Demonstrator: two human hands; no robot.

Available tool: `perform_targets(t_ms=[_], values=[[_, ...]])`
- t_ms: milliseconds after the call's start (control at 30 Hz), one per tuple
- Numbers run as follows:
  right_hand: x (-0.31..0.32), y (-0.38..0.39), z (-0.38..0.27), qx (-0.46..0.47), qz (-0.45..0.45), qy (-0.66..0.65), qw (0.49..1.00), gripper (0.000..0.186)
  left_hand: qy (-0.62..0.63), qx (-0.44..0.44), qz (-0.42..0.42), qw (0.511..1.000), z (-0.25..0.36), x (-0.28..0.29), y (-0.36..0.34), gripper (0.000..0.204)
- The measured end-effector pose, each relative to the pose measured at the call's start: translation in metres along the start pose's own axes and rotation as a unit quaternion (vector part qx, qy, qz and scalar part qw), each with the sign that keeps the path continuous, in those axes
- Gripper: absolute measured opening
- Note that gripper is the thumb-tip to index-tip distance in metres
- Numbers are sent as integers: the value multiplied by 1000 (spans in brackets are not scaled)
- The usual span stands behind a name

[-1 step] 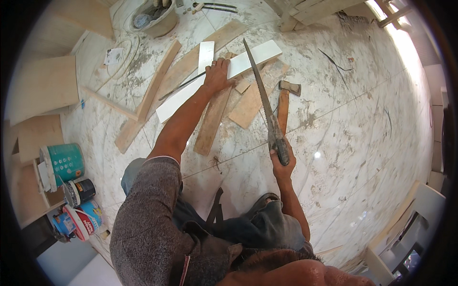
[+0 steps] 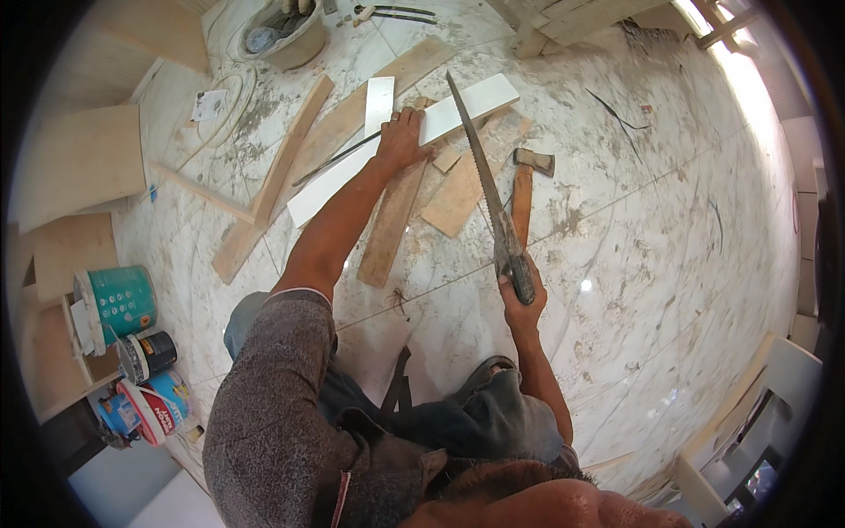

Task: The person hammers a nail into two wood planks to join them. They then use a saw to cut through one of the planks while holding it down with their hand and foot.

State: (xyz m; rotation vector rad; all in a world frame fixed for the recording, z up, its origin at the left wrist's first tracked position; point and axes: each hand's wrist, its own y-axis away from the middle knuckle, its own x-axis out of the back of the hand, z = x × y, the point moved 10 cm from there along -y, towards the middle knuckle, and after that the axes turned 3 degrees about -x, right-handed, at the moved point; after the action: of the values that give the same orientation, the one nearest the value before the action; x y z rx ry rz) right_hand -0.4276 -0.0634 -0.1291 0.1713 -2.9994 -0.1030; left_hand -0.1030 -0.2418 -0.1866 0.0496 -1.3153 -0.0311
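My left hand presses down on a long white board, its fingers curled over the far edge. A shorter white strip lies by its fingertips, and a thin dark rod runs beside the wrist. My right hand is wrapped round the dark handle of a handsaw. The blade points away from me, and its tip passes over the board's right part; whether they touch I cannot tell. Just right of the blade lies a hatchet with a wooden handle, partly behind the saw and my right hand.
Bare wooden boards lie under and around the white board. An angled wooden frame stretches to the left. A bucket with things in it stands at the far left. Paint cans stand at the left, on a dirty tiled floor.
The saw's tip has shifted very slightly to the left. Both hands stay where they were.
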Motion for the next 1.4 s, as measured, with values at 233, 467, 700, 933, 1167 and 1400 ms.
perform_targets(t_ms=[233,467,700,933,1167,1400], values=[[-8,1,-9,-15,-29,7,999,52,104,-62,-13,993,-11,2,-8,67],[-8,2,-28,38,-11,17,999,52,125,-79,-60,987,-7,9,-11,56],[3,6,-44,14,13,2,1000,54,138,-91,-137,977,-14,10,-19,47],[-10,13,-34,28,-23,10,999,52,125,-49,-107,985,-34,-14,-19,48],[-4,21,-29,7,-18,37,999,52,137,-77,-89,983,-20,0,-18,48],[-12,17,-32,1,-36,45,998,53,131,-19,-116,984,-27,-17,-20,45]])
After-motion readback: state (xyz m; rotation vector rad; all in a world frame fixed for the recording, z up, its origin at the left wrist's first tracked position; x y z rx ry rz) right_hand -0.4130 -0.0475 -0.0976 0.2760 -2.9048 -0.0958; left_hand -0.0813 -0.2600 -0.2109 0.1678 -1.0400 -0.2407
